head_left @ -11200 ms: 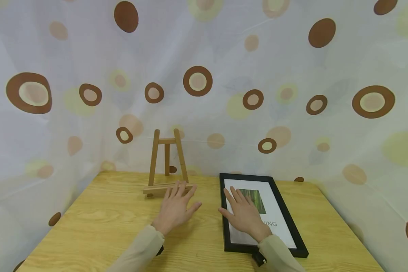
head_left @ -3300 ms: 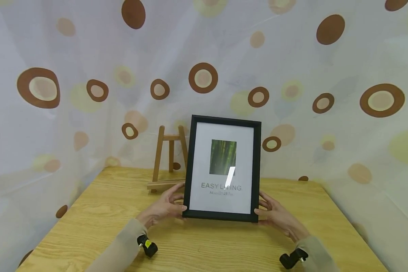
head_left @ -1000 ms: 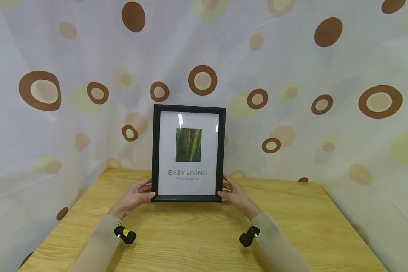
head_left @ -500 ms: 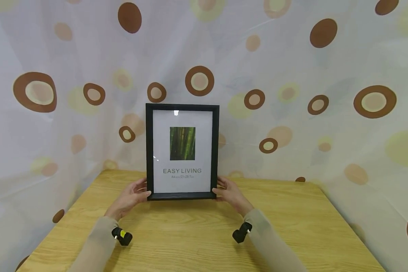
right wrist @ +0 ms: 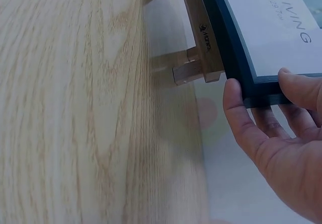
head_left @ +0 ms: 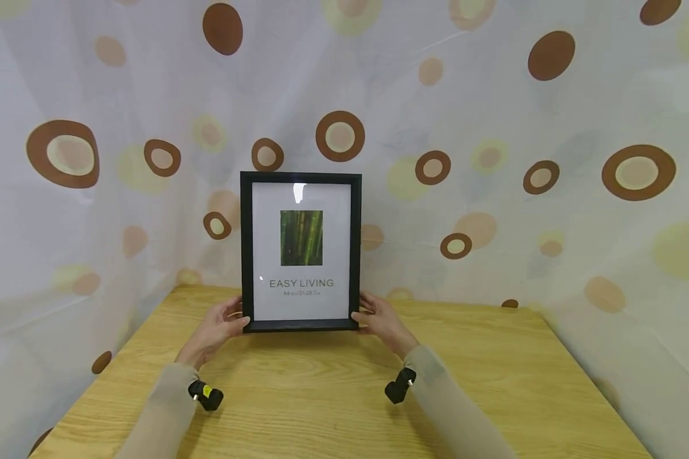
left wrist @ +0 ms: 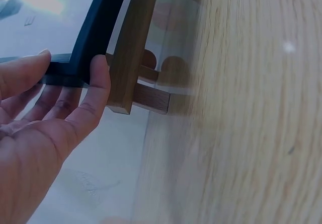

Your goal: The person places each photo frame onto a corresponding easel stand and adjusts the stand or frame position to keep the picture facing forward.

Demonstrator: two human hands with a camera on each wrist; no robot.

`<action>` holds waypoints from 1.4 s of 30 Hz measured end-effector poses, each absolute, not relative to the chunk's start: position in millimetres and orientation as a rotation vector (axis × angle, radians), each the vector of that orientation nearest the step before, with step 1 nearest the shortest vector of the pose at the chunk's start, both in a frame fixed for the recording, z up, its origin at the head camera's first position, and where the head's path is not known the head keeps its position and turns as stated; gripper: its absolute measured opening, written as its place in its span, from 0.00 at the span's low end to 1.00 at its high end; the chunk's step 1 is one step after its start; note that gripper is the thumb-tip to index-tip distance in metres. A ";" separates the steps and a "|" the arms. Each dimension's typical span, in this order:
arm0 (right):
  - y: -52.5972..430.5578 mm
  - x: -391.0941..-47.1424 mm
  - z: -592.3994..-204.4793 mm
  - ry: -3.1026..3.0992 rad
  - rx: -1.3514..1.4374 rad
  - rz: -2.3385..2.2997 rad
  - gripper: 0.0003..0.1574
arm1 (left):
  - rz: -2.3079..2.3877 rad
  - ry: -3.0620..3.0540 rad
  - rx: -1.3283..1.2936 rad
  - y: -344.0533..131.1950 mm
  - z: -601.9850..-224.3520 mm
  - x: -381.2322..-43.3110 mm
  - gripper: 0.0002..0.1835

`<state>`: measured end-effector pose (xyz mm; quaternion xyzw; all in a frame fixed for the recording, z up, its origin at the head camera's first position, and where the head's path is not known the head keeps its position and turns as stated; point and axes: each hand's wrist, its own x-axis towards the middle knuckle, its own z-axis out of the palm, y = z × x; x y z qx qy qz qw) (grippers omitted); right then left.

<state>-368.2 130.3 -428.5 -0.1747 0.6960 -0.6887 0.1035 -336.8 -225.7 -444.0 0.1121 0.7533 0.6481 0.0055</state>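
Gripping a black rectangular picture frame [head_left: 301, 252] upright by its two lower corners, with the left hand [head_left: 215, 328] on one side and the right hand [head_left: 383, 324] on the other, both closed firmly on the border with thumb in front. Bearing a small green picture [head_left: 301, 238] above the printed words "EASY LIVING" on white, and catching a bright reflection near the top. Positioned toward the back of a yellow wood-grain tabletop [head_left: 316, 389], directly above the ledge of a brown wooden easel [left wrist: 130, 58], too close in the wrist views to tell whether touching. Surrounded at back and sides by a white, lightly creased sheet [head_left: 494, 102] patterned with brown rings, solid brown ovals and pale peach and yellow dots. Dressed in beige long sleeves [head_left: 163, 408], with small black devices [head_left: 207, 395] at both wrists, marked yellow on the left.
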 end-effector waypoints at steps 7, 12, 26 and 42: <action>124.5 -370.9 -426.7 2.041 -0.533 -2.031 0.39 | 2.075 2.370 0.343 -228.0 -444.3 -337.1 0.32; 120.7 -375.3 -425.6 2.067 -0.507 -2.018 0.40 | 2.069 2.388 0.327 -231.5 -443.2 -337.6 0.32; 103.0 -389.4 -418.0 2.187 -0.510 -1.963 0.39 | 2.097 2.422 0.362 -241.3 -437.0 -345.2 0.33; 87.8 -400.8 -415.8 2.235 -0.428 -1.967 0.39 | 2.076 2.490 0.277 -244.8 -441.7 -356.5 0.34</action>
